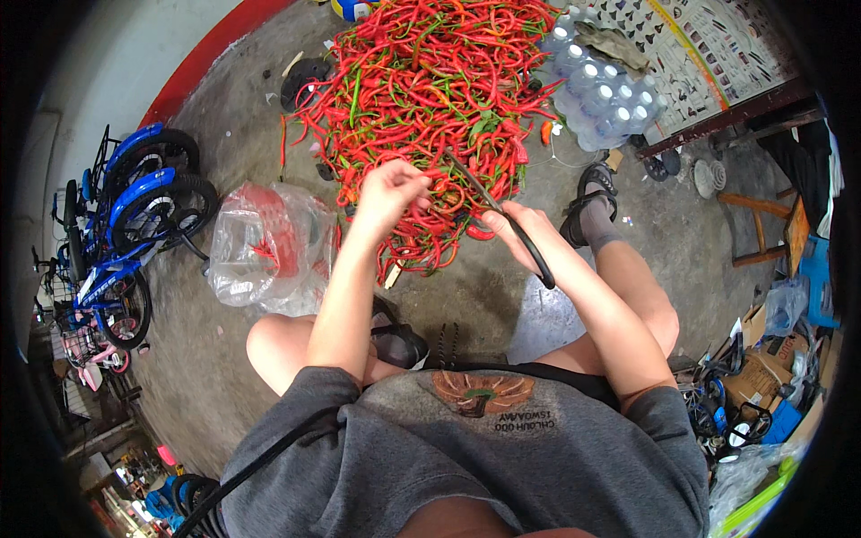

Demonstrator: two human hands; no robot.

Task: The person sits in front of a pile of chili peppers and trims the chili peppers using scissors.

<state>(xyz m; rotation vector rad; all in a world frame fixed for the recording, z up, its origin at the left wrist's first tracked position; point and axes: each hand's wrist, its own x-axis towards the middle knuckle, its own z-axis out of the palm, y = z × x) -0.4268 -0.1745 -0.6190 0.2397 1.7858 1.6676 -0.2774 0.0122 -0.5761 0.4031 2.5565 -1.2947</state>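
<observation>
A big heap of long red chili peppers (421,81), some with green stems, covers the floor in front of me. Over its near part, my left hand (392,193) is closed in a pinch, with a red chili pepper (434,171) at the fingertips. My right hand (529,235) grips scissors (471,178) with a black handle. Their blades point up and left, close to the left hand's fingertips. Just left of the heap lies a clear plastic bag (260,242) with several red chilies inside.
Shrink-wrapped bottles (601,90) with white caps stand right of the heap. Blue bicycles (134,202) are at the left. A wooden stool (762,224) and piled cardboard boxes (762,377) lie to the right. My sandaled foot (592,202) rests near the heap.
</observation>
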